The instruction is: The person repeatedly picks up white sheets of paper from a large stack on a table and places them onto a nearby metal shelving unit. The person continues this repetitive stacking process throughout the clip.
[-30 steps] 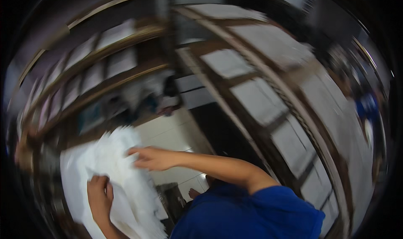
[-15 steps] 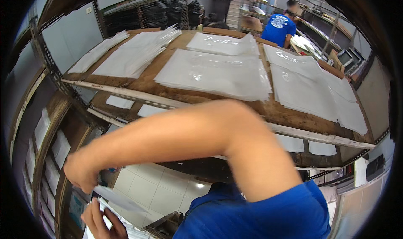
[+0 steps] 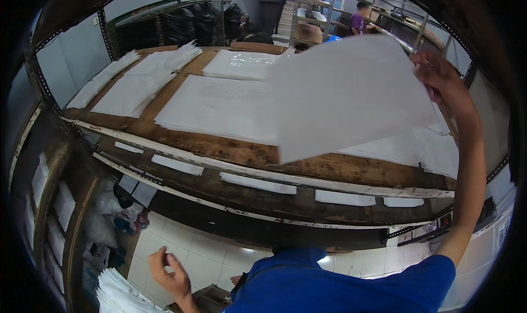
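Note:
My right hand [image 3: 439, 79], raised at the far right, pinches the edge of a white sheet [image 3: 351, 96]. The sheet hangs slanted above the wooden shelf and hides part of the stacks behind it. My left hand [image 3: 170, 274] is low at the left, its fingers bent and apart, with nothing visible in them. Beside it at the bottom edge is a thick stack of white sheets [image 3: 121, 294], its edges fanned. Flat piles of white sheets lie on the shelf, among them a glossy printed pile [image 3: 219, 104] left of the raised sheet.
The wooden shelf [image 3: 219, 140] has a pale metal front rail, with a lower shelf of more sheets beneath. Another rack [image 3: 55, 203] stands at the left, near clear plastic bags [image 3: 101, 219]. Black bags [image 3: 195, 24] fill a back rack. A person in purple [image 3: 358, 23] stands far behind.
My right hand has swung from the lower left to the far right, carrying a white sheet over the shelf. My left hand now shows apart from the stack. The view has shifted.

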`<move>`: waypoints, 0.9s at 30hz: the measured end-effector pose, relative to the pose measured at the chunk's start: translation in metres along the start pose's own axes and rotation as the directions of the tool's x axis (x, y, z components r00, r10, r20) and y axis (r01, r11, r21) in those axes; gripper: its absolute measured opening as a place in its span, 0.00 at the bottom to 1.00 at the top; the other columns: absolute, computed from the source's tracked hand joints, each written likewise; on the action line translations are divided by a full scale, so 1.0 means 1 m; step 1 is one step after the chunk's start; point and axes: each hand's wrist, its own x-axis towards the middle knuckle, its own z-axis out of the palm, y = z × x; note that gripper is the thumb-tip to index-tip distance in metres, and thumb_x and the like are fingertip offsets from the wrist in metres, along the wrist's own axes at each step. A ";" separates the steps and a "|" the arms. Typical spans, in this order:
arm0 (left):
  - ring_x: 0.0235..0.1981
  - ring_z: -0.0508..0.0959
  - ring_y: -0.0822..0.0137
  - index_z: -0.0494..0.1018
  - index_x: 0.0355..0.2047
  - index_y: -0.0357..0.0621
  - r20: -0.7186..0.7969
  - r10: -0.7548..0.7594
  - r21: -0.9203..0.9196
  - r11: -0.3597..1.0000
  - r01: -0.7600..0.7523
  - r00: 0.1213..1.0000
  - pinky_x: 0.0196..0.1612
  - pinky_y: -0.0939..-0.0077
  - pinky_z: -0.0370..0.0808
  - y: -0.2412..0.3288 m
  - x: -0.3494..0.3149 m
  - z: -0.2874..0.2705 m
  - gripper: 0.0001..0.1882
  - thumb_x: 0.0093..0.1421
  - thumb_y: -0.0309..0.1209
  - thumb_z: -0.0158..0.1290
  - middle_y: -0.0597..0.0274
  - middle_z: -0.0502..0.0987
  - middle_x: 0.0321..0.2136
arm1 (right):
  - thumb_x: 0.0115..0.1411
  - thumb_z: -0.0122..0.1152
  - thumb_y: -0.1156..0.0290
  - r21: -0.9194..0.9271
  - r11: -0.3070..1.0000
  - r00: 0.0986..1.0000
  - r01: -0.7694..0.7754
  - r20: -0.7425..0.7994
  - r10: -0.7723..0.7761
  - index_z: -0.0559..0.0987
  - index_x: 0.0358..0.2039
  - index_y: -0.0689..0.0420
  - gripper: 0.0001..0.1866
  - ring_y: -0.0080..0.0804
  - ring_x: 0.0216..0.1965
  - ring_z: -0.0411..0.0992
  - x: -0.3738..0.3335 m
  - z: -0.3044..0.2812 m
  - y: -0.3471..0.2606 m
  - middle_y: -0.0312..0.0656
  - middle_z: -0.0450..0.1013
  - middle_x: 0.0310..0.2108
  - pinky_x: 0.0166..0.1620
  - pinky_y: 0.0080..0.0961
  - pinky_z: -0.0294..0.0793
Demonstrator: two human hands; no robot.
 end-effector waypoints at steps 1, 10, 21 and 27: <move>0.26 0.70 0.62 0.73 0.38 0.33 0.058 -0.026 -0.036 0.999 0.028 0.998 0.29 0.71 0.66 -0.004 -0.011 0.017 0.10 0.55 0.20 0.49 0.54 0.70 0.27 | 0.55 0.59 0.69 0.000 0.999 0.999 -0.049 -0.001 0.049 0.72 0.46 0.63 0.19 0.14 0.18 0.58 -0.007 -0.013 0.016 0.30 0.63 0.19 0.20 0.13 0.54; 0.22 0.68 0.62 0.74 0.36 0.35 0.277 -0.040 -0.065 0.996 0.061 0.960 0.27 0.69 0.66 0.004 -0.045 0.057 0.09 0.54 0.20 0.52 0.55 0.70 0.25 | 0.54 0.57 0.71 -0.247 0.951 0.965 -0.186 0.137 0.225 0.71 0.42 0.62 0.16 0.18 0.17 0.63 -0.010 -0.006 0.112 0.33 0.64 0.17 0.19 0.18 0.59; 0.23 0.67 0.67 0.74 0.37 0.33 0.228 -0.162 -0.037 0.984 0.174 0.960 0.27 0.74 0.65 -0.003 -0.059 0.032 0.08 0.57 0.21 0.50 0.57 0.71 0.26 | 0.61 0.55 0.67 -0.646 0.763 0.999 -0.027 -0.041 0.000 0.72 0.44 0.57 0.12 0.14 0.21 0.60 -0.003 -0.026 0.119 0.31 0.65 0.23 0.20 0.19 0.60; 0.25 0.69 0.67 0.74 0.38 0.34 0.176 -0.254 -0.008 0.966 0.260 0.951 0.30 0.74 0.67 -0.011 -0.066 0.020 0.08 0.59 0.23 0.50 0.58 0.71 0.27 | 0.58 0.57 0.65 -0.220 0.963 0.976 0.158 -0.110 -0.185 0.74 0.38 0.62 0.14 0.15 0.22 0.60 -0.096 0.052 0.017 0.32 0.66 0.24 0.24 0.14 0.55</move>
